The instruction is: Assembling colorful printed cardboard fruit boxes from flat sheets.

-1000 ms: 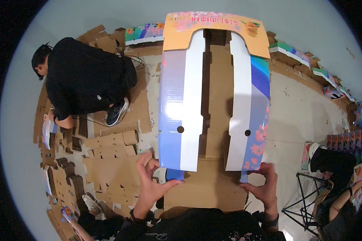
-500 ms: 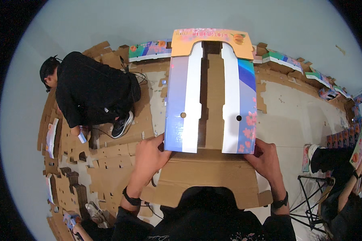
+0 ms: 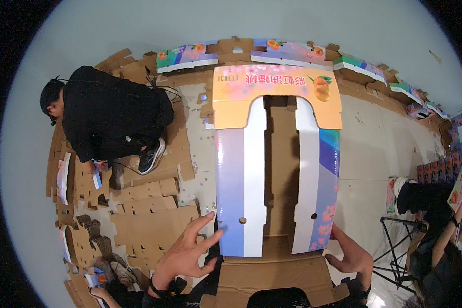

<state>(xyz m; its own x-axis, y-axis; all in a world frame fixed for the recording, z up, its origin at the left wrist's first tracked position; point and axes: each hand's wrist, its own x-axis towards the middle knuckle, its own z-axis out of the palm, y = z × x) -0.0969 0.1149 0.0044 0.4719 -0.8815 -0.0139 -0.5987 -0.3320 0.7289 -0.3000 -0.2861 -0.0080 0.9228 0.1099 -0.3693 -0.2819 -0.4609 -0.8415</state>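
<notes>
Cardboard, brown inside and printed in purple, white, blue and pink outside, forms the box [image 3: 231,179] directly in front of the person, at the middle of the view. Its far end carries an orange flap [image 3: 280,82] with a fruit picture; a plain brown flap [image 3: 274,274] lies folded out at the near end, towards the torso. What supports the box cannot be determined. The left hand [image 3: 187,254] has its grip spread, fingertips at the box's left side. The right hand [image 3: 350,255] is at the near right corner, thumb apart; its fingers are partly hidden behind the side, so whether that grip is pinching cannot be told. The floor [image 3: 380,154] is pale and tiled, with flat cardboard sheets [image 3: 149,228] covering much of the left portion. A grey-blue wall [image 3: 313,20] rises at the far side, with printed cartons [image 3: 292,54] in a row along its foot. A co-worker [image 3: 118,113] in black crouches at left, on cardboard. At right, a black-framed folding stool [image 3: 392,251] stands near another person's dark trouser leg [image 3: 421,197]; small cartons [image 3: 439,171] stand in a row beyond.
</notes>
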